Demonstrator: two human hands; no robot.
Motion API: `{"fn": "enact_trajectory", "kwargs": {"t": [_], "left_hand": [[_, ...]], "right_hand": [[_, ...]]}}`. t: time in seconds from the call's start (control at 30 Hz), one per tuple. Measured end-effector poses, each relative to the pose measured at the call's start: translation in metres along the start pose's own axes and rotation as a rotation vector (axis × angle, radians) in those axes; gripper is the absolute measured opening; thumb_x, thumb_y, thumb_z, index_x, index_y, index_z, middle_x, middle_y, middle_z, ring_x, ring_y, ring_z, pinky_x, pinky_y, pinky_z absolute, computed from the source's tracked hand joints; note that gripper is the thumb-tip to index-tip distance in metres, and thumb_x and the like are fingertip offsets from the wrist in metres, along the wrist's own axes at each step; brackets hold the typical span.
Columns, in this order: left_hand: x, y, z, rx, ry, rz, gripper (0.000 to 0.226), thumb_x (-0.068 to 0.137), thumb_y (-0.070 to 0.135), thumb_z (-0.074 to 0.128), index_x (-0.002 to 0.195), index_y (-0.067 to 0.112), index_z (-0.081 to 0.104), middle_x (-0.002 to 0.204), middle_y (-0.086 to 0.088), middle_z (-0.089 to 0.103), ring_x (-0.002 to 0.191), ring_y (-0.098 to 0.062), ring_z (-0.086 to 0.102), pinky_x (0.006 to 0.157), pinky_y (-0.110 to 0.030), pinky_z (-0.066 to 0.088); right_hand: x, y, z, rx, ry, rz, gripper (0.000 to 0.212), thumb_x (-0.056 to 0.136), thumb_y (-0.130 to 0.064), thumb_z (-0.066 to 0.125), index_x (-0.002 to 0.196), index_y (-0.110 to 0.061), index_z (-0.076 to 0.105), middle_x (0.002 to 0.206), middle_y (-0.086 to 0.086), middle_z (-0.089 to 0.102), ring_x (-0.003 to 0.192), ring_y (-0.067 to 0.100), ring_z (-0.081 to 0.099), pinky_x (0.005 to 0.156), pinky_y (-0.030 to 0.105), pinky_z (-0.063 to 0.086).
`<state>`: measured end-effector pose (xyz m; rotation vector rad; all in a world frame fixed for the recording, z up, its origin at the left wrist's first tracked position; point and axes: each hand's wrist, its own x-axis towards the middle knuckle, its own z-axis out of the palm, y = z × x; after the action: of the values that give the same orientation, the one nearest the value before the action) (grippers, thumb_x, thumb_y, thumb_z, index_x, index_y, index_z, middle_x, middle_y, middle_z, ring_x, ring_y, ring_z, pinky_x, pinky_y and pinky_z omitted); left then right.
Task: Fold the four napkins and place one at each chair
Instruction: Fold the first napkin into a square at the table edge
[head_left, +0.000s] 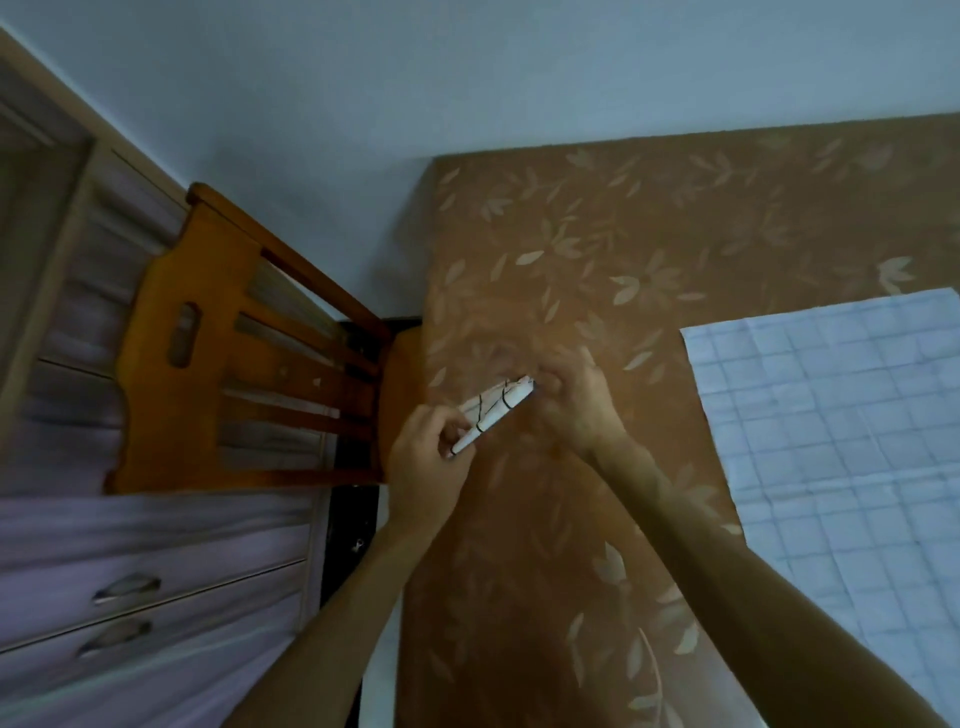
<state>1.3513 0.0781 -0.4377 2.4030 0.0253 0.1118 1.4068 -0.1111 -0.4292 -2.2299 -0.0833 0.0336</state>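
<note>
A folded napkin (493, 413) - white with thin dark lines, narrow as it shows here - is held between both hands over the worktop (571, 234), close to the edge where a wooden chair (244, 353) stands. It lies slantwise, its lower end toward the chair and its upper end further in over the worktop. Whether it touches the surface or is held just above it cannot be told. The left hand (423, 457) grips the lower end, its fingers curled round the napkin with the thumb on top. The right hand (576, 400) meets the upper end, its fingers bent down and closed on that tip, though this part is blurred and the exact hold is hard to read. Both forearms reach in from the bottom of the view, bare. The worktop is covered in a brown cloth printed with pale leaves. On it, well apart from the hands on the right side, lies a large pale checked cloth (841, 415), spread flat and running out of view. The chair is pushed in with its slatted back toward the wall (363, 78) - its seat partly under the worktop's edge. Beside the chair, at the lower left, stands a lilac cabinet with drawers (130, 571) and metal handles.
</note>
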Motion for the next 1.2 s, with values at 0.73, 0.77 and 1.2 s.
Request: {"fn": "enact_trajectory", "kwargs": {"t": [0.73, 0.77, 1.2], "left_hand": [[0.068, -0.046, 0.061, 0.544, -0.288, 0.270, 0.048, 0.101, 0.035, 0.038, 0.144, 0.013, 0.038, 0.155, -0.012, 0.036, 0.146, -0.027, 0.029, 0.117, -0.046, 0.030], [0.070, -0.050, 0.060, 0.573, -0.305, 0.286, 0.048, 0.102, 0.031, 0.039, 0.146, 0.012, 0.035, 0.156, -0.012, 0.035, 0.147, -0.026, 0.028, 0.118, -0.046, 0.028], [0.054, -0.061, 0.063, 0.701, -0.386, 0.173, 0.069, 0.101, 0.059, 0.007, 0.158, 0.021, -0.002, 0.165, -0.014, -0.011, 0.152, -0.027, -0.012, 0.122, -0.049, 0.007]], "right_hand": [[0.079, 0.024, 0.083, -0.197, -0.087, -0.066, 0.053, 0.091, -0.003, 0.061, 0.140, -0.001, 0.041, 0.109, 0.014, 0.058, 0.087, 0.028, 0.060, 0.074, 0.031, 0.051], [0.080, 0.026, 0.084, -0.248, -0.049, -0.099, 0.056, 0.088, -0.002, 0.065, 0.139, 0.001, 0.042, 0.110, 0.015, 0.058, 0.090, 0.029, 0.059, 0.080, 0.036, 0.053], [0.048, 0.038, 0.084, -0.759, -0.150, -0.366, 0.064, 0.099, -0.022, 0.035, 0.155, -0.003, 0.010, 0.164, 0.013, -0.001, 0.151, 0.027, -0.003, 0.122, 0.047, 0.006]]}}
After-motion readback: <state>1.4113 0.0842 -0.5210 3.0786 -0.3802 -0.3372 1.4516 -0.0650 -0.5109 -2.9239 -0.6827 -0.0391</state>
